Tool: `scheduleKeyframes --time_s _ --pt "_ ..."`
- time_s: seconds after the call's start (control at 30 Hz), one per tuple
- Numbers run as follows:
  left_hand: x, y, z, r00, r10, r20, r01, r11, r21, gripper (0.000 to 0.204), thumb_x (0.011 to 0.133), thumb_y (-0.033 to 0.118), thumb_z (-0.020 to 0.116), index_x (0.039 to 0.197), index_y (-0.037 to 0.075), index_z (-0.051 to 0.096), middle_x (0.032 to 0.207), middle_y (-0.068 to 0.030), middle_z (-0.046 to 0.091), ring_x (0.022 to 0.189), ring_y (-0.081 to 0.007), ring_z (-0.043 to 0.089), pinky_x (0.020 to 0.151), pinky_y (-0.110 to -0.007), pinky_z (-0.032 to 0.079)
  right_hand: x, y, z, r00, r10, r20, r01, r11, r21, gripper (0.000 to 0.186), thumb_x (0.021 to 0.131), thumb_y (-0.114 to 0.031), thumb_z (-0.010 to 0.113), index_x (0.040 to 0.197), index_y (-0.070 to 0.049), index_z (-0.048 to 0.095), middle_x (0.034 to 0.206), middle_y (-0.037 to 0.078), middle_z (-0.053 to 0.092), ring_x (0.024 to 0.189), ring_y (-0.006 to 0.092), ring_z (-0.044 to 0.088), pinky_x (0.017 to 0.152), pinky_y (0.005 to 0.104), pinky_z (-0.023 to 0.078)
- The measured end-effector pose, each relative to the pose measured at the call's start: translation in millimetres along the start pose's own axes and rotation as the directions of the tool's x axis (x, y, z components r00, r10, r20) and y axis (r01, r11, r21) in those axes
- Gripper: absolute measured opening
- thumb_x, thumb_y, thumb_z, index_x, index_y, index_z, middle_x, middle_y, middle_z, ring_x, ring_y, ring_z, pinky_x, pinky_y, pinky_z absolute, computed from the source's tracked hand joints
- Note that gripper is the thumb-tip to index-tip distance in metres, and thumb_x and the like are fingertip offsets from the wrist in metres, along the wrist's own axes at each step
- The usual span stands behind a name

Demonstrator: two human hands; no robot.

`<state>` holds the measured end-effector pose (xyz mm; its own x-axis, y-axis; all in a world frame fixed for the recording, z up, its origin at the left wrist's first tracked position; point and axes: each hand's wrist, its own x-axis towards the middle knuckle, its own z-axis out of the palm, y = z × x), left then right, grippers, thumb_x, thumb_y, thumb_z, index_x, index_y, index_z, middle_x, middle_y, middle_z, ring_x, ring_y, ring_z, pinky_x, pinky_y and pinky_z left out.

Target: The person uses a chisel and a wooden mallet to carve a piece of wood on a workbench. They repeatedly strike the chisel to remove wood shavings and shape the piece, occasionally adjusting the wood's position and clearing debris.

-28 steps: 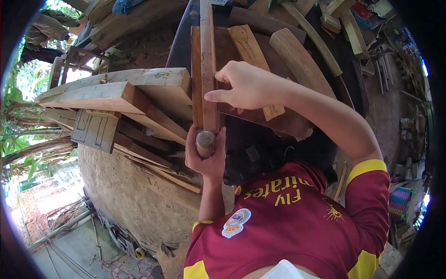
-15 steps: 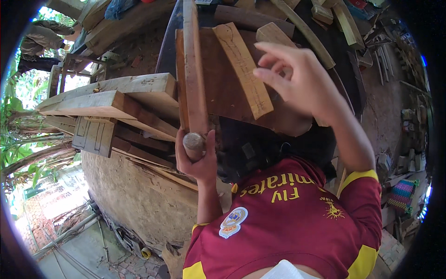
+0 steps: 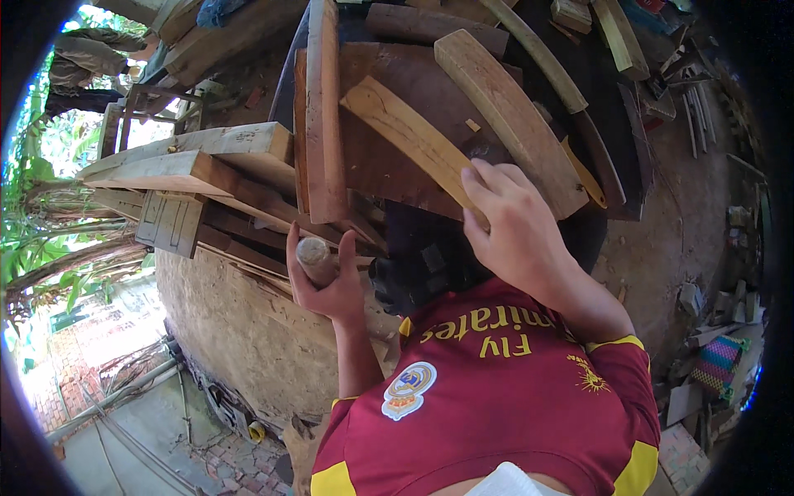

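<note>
My left hand (image 3: 322, 281) is closed around a short, round, pale wooden piece (image 3: 316, 260), its end facing up, just below the end of a long upright-lying beam (image 3: 325, 116). My right hand (image 3: 509, 223) grips the lower end of a thin, light-orange board (image 3: 401, 132) with dark lines drawn on it; the board slants up to the left over a brown panel (image 3: 389, 74). Right of that board lies a thicker curved timber (image 3: 504, 116), with a narrow yellow piece (image 3: 583, 174) beside it.
Stacked timbers (image 3: 190, 169) and a small marked board (image 3: 165, 223) are at the left. Curved offcuts (image 3: 546, 58) lie at the back. Another person in drab clothing (image 3: 91, 62) is at the upper left. A woven multicoloured item (image 3: 715, 364) sits among scraps at the right.
My right hand left the long beam, moved right and took hold of the thin board, which now slants more. My left hand and round piece shifted left, apart from the beam's end.
</note>
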<state>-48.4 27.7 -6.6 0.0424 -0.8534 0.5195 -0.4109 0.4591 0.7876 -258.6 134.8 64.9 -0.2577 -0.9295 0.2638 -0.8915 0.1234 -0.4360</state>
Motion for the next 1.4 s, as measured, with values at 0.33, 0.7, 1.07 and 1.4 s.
scheduleKeyframes --time_s 0.33,0.7,1.07,1.4 --pt "-0.1 26.7 0.0 0.978 0.209 -0.013 -0.208 0.976 0.062 0.045 0.08 0.015 0.081 0.115 -0.006 0.063 0.11 -0.0128 0.067 0.094 -0.019 0.063 0.083 -0.031 0.051 0.4 -4.2 14.1 0.996 0.058 -0.069 -0.052 0.996 0.076 0.043 0.084 -0.017 0.065 0.114 0.012 0.058 0.109 0.021 0.06 0.097 0.0324 0.056 0.086 0.036 0.048" --pt "-19.9 57.5 11.7 0.851 0.384 0.359 -0.297 0.915 -0.275 0.032 0.073 0.006 0.081 0.062 0.009 0.051 0.05 -0.0034 0.046 0.041 -0.0166 0.047 0.041 -0.029 0.035 61.4 -19.1 70.9 0.984 -0.123 -0.127 0.142 0.977 0.158 0.044 0.083 -0.015 0.068 0.122 0.004 0.058 0.118 0.017 0.055 0.097 0.032 0.053 0.086 0.0411 0.048" --pt "22.2 97.6 54.6 0.575 0.667 0.473 -0.385 0.731 -0.564 0.033 0.067 0.01 0.079 0.06 0.009 0.047 0.052 -0.0034 0.041 0.04 -0.0198 0.044 0.039 -0.032 0.033 35.4 12.8 -3.9 0.974 0.109 -0.199 -0.052 0.961 0.27 0.035 0.084 -0.004 0.067 0.119 -0.003 0.065 0.121 0.015 0.063 0.113 0.0292 0.059 0.093 0.04 0.047" --pt "60.4 115.4 95.9 0.577 0.633 0.516 -0.343 0.761 -0.551 0.026 0.053 0.015 0.074 0.074 0.011 0.059 0.062 -0.004 0.052 0.054 -0.0252 0.057 0.048 -0.036 0.044 -6.2 54.3 -32.2 0.911 0.364 -0.194 -0.367 0.93 0.019 0.053 0.087 -0.027 0.069 0.128 0.003 0.055 0.121 0.022 0.061 0.114 0.0351 0.06 0.096 0.0399 0.045"
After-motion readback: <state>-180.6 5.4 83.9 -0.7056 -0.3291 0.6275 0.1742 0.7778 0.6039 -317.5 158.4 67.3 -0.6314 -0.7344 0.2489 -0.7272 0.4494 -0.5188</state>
